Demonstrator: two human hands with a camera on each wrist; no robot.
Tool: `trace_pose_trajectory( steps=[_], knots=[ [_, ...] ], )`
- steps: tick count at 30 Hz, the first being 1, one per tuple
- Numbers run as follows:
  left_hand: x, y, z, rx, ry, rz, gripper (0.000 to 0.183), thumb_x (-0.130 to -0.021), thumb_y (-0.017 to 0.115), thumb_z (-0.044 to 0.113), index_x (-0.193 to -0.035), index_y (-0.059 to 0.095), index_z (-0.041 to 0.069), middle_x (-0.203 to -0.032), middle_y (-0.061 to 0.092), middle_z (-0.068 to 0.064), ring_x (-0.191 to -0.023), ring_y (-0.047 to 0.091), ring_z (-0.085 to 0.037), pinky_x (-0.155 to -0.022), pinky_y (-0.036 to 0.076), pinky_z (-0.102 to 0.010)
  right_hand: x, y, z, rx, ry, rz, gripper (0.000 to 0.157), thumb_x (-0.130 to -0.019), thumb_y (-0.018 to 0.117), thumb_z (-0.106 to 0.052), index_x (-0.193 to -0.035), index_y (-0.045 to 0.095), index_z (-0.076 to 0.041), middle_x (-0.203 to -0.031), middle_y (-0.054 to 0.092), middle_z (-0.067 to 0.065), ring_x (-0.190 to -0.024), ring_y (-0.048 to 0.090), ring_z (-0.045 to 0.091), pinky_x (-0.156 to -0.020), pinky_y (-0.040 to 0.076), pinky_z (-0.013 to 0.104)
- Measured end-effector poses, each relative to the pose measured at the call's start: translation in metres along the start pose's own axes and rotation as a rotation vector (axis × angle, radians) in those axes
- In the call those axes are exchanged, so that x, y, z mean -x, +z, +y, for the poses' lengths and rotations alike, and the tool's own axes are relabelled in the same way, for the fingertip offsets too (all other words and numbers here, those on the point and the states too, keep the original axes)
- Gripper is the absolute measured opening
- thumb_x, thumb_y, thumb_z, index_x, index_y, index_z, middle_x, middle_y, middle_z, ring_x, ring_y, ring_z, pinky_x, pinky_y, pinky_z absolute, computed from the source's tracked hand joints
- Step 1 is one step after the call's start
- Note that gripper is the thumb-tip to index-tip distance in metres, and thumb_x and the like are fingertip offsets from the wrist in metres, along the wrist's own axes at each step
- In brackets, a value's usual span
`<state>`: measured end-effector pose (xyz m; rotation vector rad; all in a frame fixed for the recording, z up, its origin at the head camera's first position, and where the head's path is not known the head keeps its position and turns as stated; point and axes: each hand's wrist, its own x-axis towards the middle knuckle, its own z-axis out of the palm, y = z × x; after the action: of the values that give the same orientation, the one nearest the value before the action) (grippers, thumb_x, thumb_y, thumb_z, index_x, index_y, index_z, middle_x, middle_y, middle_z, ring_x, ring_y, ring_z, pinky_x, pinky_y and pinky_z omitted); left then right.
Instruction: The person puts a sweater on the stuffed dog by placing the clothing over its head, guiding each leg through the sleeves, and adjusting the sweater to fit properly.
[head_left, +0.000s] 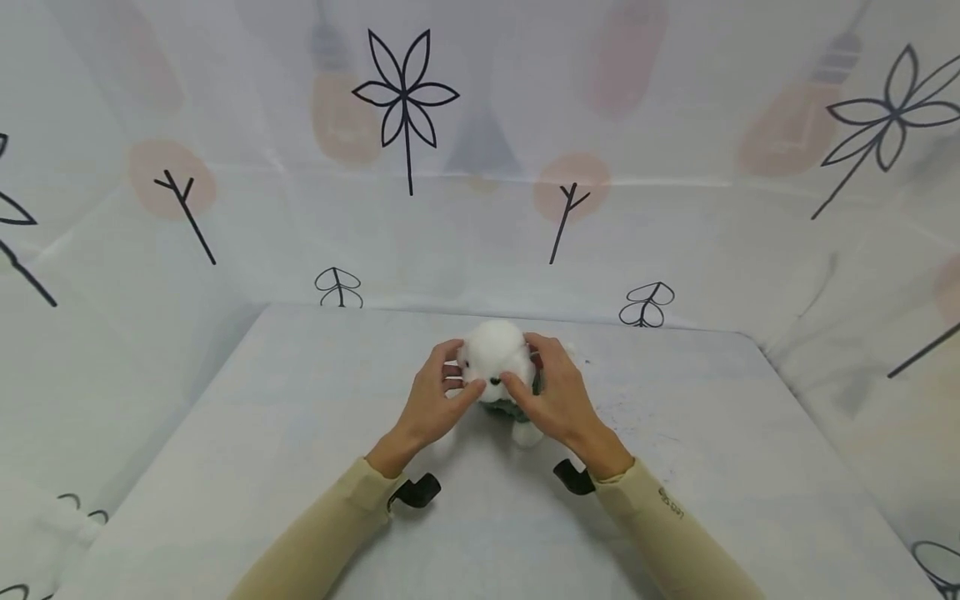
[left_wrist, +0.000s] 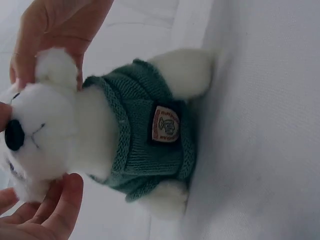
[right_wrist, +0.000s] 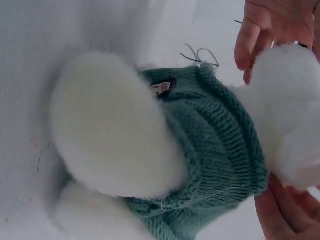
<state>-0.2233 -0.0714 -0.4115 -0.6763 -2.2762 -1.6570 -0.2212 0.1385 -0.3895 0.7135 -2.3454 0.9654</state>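
A white plush bear [head_left: 497, 343] in a green knitted sweater [left_wrist: 137, 125] sits upright on the table, its black nose toward me. My left hand [head_left: 437, 396] holds one side of its head, fingers curved round the ear and the thumb by the muzzle. Opposite, my right hand [head_left: 557, 393] holds the other side the same way, its thumb close to the nose. A patch [left_wrist: 165, 125] with a small picture is on the sweater's front. In the right wrist view, a thick white leg [right_wrist: 115, 125] rests on the tabletop, and a loose thread hangs off the sweater.
The white table [head_left: 322, 400] ends at the back against a hanging cloth [head_left: 480, 242] printed with flowers and twigs. Cloth also hangs at both sides. A black mount [head_left: 418, 492] sits at the left wrist and another black mount [head_left: 573, 477] at the right.
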Motion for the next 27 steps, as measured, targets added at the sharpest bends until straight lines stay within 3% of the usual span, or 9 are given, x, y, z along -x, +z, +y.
trace_pose_trajectory(
  steps=[4, 8, 13, 16, 19, 22, 27],
  knots=[
    [0.0, 0.001, 0.0, 0.017, 0.029, 0.026, 0.073, -0.082, 0.077, 0.019, -0.14, 0.036, 0.004, -0.12, 0.05, -0.014, -0.092, 0.063, -0.022, -0.08, 0.054, -0.044, -0.002, 0.0, 0.013, -0.123, -0.061, -0.033, 0.053, -0.091, 0.064, -0.011, -0.139, 0.043, -0.005, -0.13, 0.051, 0.015, -0.109, 0.056, 0.028, -0.088, 0.049, 0.046],
    [-0.002, 0.0, 0.0, 0.0, 0.061, 0.031, 0.068, -0.082, 0.077, 0.017, -0.136, 0.039, 0.002, -0.111, 0.053, -0.012, -0.088, 0.062, -0.019, -0.079, 0.054, -0.038, -0.005, -0.004, 0.023, -0.204, -0.026, -0.088, 0.052, -0.093, 0.061, -0.006, -0.141, 0.042, -0.008, -0.138, 0.048, 0.012, -0.114, 0.057, 0.029, -0.092, 0.047, 0.047],
    [-0.005, -0.005, -0.003, -0.098, 0.143, 0.084, 0.048, -0.084, 0.069, 0.004, -0.127, 0.048, 0.002, -0.106, 0.055, -0.012, -0.09, 0.059, -0.02, -0.074, 0.055, -0.038, -0.007, -0.015, 0.021, -0.142, -0.035, -0.113, 0.052, -0.09, 0.065, -0.013, -0.139, 0.046, -0.009, -0.133, 0.052, 0.01, -0.105, 0.06, 0.024, -0.086, 0.049, 0.044],
    [-0.006, -0.008, -0.004, -0.186, 0.188, 0.095, 0.052, -0.082, 0.062, -0.007, -0.131, 0.048, 0.002, -0.113, 0.052, -0.014, -0.099, 0.055, -0.023, -0.076, 0.053, -0.039, -0.007, -0.018, 0.017, -0.074, -0.036, -0.103, 0.052, -0.088, 0.067, -0.018, -0.135, 0.049, -0.008, -0.123, 0.057, 0.009, -0.094, 0.06, 0.021, -0.078, 0.051, 0.038],
    [-0.007, -0.01, -0.006, -0.234, 0.197, 0.047, 0.067, -0.079, 0.063, -0.01, -0.14, 0.041, 0.005, -0.127, 0.048, -0.013, -0.107, 0.053, -0.023, -0.079, 0.053, -0.034, -0.006, -0.019, 0.011, -0.053, 0.008, -0.15, 0.061, -0.086, 0.071, -0.031, -0.137, 0.046, -0.01, -0.12, 0.056, 0.005, -0.089, 0.059, 0.019, -0.072, 0.051, 0.035],
    [-0.007, -0.009, -0.007, -0.231, 0.198, -0.014, 0.077, -0.078, 0.069, -0.006, -0.145, 0.035, 0.009, -0.134, 0.046, -0.011, -0.11, 0.052, -0.022, -0.08, 0.053, -0.03, -0.004, -0.018, 0.008, -0.052, 0.054, -0.233, 0.08, -0.08, 0.074, -0.045, -0.144, 0.037, -0.015, -0.124, 0.05, 0.003, -0.095, 0.056, 0.017, -0.078, 0.051, 0.037],
    [-0.006, -0.007, -0.003, -0.211, 0.237, -0.013, 0.074, -0.078, 0.074, -0.002, -0.143, 0.038, 0.009, -0.131, 0.047, -0.012, -0.11, 0.053, -0.022, -0.081, 0.053, -0.029, -0.002, -0.013, 0.011, -0.072, 0.03, -0.274, 0.093, -0.078, 0.078, -0.039, -0.15, 0.024, -0.018, -0.131, 0.043, 0.007, -0.114, 0.048, 0.02, -0.091, 0.046, 0.043]
  ],
)
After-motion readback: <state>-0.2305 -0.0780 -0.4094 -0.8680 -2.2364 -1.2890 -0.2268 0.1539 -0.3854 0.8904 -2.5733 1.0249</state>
